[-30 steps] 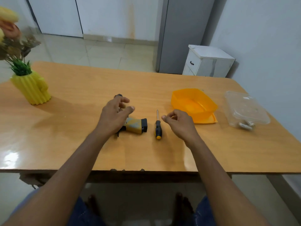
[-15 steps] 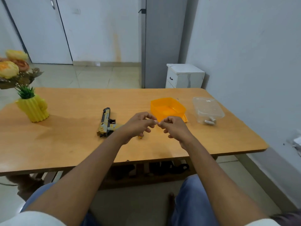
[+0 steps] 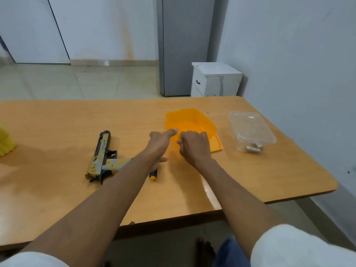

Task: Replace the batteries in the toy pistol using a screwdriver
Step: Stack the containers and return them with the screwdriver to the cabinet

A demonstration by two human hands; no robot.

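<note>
The yellow and black toy pistol lies on the wooden table, left of my arms. Only the orange end of the screwdriver handle shows from under my left wrist. My left hand reaches forward with fingers stretched, its fingertips at the front wall of the orange container. My right hand is right beside it at the same wall, its back to the camera and fingers curled under. Whatever they hold is hidden. Batteries lie in a clear plastic container farther right.
An orange lid lies under the orange container. A yellow vase stands at the far left edge. The table's right edge and rounded corner are near the wall. A white cabinet stands behind the table.
Both hands left the pistol and screwdriver, met in front of me with fingertips together, then moved forward to the orange container. The left fingers have straightened. The camera view shifted right.
</note>
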